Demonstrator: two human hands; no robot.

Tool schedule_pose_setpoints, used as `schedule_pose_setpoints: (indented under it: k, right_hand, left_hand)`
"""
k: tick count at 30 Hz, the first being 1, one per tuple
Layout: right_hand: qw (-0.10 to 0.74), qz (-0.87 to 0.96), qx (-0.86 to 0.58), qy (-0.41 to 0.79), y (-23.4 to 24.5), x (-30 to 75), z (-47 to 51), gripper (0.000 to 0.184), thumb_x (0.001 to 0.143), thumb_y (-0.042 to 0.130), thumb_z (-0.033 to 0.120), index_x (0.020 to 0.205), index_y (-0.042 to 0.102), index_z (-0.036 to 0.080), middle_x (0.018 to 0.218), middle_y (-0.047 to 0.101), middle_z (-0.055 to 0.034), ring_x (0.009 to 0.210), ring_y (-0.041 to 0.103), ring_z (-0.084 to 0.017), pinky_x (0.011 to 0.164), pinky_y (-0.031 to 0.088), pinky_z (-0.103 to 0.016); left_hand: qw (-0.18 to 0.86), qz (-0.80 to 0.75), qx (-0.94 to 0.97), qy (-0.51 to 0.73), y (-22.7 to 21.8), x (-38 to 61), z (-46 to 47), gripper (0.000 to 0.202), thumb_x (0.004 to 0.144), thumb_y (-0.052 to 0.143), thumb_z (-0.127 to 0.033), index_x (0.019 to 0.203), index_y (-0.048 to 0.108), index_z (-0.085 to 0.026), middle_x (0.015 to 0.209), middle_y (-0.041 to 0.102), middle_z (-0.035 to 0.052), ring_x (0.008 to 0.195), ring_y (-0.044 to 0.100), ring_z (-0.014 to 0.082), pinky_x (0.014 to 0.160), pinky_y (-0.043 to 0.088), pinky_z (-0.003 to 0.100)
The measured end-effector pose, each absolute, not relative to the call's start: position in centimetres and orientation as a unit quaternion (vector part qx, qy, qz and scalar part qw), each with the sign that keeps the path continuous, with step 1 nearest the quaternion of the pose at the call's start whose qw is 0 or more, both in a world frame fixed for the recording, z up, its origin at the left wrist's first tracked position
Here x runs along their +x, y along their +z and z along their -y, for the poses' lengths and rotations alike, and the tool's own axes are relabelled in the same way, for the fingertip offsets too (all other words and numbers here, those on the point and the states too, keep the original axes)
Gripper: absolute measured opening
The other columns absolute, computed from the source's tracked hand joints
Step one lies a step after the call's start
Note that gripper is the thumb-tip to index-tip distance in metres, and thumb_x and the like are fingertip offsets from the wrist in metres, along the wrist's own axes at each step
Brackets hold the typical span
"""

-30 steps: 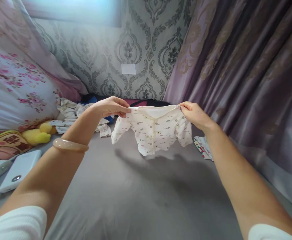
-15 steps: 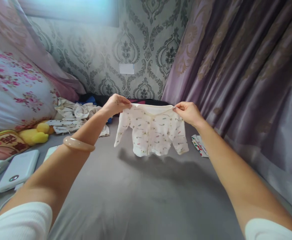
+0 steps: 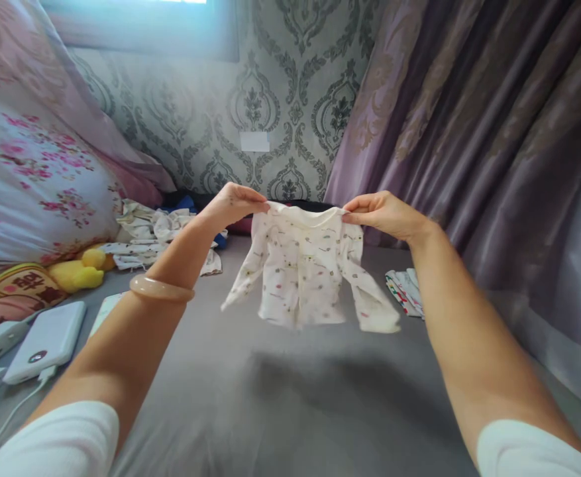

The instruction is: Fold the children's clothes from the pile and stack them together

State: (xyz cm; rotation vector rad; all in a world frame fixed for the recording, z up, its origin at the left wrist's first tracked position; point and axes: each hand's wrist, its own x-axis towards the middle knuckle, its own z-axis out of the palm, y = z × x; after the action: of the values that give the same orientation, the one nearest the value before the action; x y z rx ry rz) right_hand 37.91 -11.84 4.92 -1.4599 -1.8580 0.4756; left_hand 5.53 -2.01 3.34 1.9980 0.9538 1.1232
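Observation:
A small white baby shirt (image 3: 304, 265) with tiny coloured prints hangs in the air above a grey bed sheet (image 3: 290, 397). My left hand (image 3: 233, 202) pinches its left shoulder. My right hand (image 3: 382, 213) pinches the right shoulder. Both hands are closed on the cloth. The shirt's sleeves flare outward and its hem swings toward me. A pale bangle (image 3: 161, 289) sits on my left forearm.
A heap of small clothes (image 3: 158, 232) lies at the back left beside a floral pillow (image 3: 32, 179). A yellow plush toy (image 3: 79, 271) and white power banks (image 3: 46, 341) lie at the left. Folded cloth (image 3: 405, 288) lies at the right by the purple curtain (image 3: 493, 132).
My hands have come closer together and risen slightly. The shirt has narrowed, and its sleeves and hem have swung outward and toward me.

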Motion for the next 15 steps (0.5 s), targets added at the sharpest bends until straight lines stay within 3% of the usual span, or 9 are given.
schedule_pose_setpoints:
  k: [4, 15]
  right_hand:
    - [0.318, 0.722, -0.586, 0.186, 5.3, 37.3, 12.0, 0.033, 0.062, 0.081, 0.05, 0.075, 0.075, 0.021, 0.069, 0.072, -0.0015, 0.074, 0.068, -0.02, 0.068, 0.054, -0.029]
    - [0.345, 0.713, -0.583, 0.179, 5.1, 37.6, 11.4, 0.035, 0.063, 0.079, 0.052, 0.08, 0.076, 0.021, 0.077, 0.074, -0.0021, 0.08, 0.068, -0.02, 0.073, 0.054, -0.03]
  left_hand:
    - [0.339, -0.362, 0.775, 0.391, 3.6, 6.6, 2.2, 0.028, 0.051, 0.084, -0.038, 0.072, 0.078, -0.02, 0.066, 0.071, 0.0013, 0.075, 0.067, 0.02, 0.069, 0.05, 0.028]
    - [0.35, -0.302, 0.786, 0.411, 3.6, 7.2, 1.3, 0.023, 0.056, 0.081, -0.034, 0.073, 0.078, -0.019, 0.067, 0.071, 0.0021, 0.078, 0.066, 0.0208, 0.079, 0.05, 0.035]
